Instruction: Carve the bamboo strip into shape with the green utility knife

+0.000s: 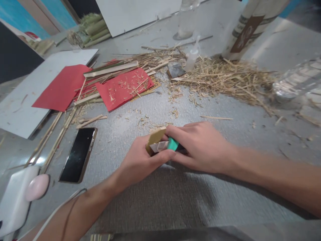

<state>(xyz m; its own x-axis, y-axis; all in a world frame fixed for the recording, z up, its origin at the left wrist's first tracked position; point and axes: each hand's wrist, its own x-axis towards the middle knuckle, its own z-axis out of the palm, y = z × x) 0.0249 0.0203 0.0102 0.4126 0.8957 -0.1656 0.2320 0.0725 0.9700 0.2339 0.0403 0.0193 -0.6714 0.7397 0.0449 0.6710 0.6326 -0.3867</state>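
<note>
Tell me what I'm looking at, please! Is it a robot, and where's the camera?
No robot here: these are a person's own two bare hands. The camera sits on their head, looking forward and down. The right hand holds a green tool with a flat, blade-like tip. The left hand holds a yellowish piece beside that tip. Around them on the grey table lie a phone, red paper and dry straw.
</note>
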